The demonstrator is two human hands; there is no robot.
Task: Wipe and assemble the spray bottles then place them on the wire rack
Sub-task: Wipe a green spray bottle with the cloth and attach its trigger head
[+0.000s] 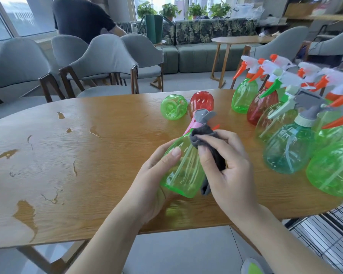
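My left hand [154,175] grips a green spray bottle [183,171] from below, tilted with its pink and grey spray head [201,118] pointing away from me. My right hand [226,163] presses a dark grey cloth [208,145] against the bottle's shoulder and right side. Behind it on the wooden table [67,155] lie a green bottle [173,107] and a red bottle [202,101], both on their sides. The black wire rack [325,230] shows at the lower right, below the table edge.
Several assembled green, red and teal spray bottles [289,147] stand crowded along the table's right side. The tabletop has peeled patches on the left. Grey chairs [105,60] stand behind the table, and a person in a dark shirt [81,16] sits beyond them.
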